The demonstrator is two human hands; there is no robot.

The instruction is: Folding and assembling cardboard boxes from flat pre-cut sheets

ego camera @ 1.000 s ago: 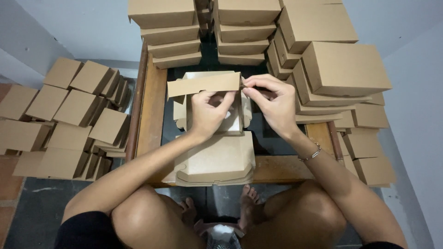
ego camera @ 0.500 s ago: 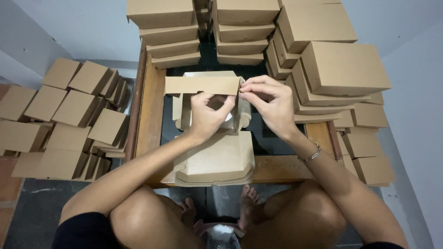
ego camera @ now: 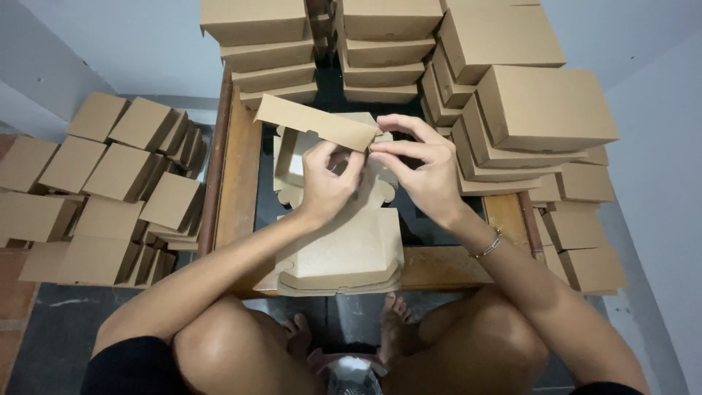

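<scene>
Cardboard box blank point(ego camera: 322, 157) is held above the wooden table point(ego camera: 238, 183); its long flap point(ego camera: 316, 122) is pinched by the left hand point(ego camera: 327, 183) and right hand point(ego camera: 424, 172), fingers clenched on it.

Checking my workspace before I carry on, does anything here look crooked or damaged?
Only the brown cardboard flap pinched between left hand and right hand sits tilted, being mid-fold. No damage shows.

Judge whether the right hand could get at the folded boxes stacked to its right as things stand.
Probably yes: the right hand is beside the stack with nothing between them, but its fingers are pinching the cardboard flap, so it would need to let go first.
</scene>
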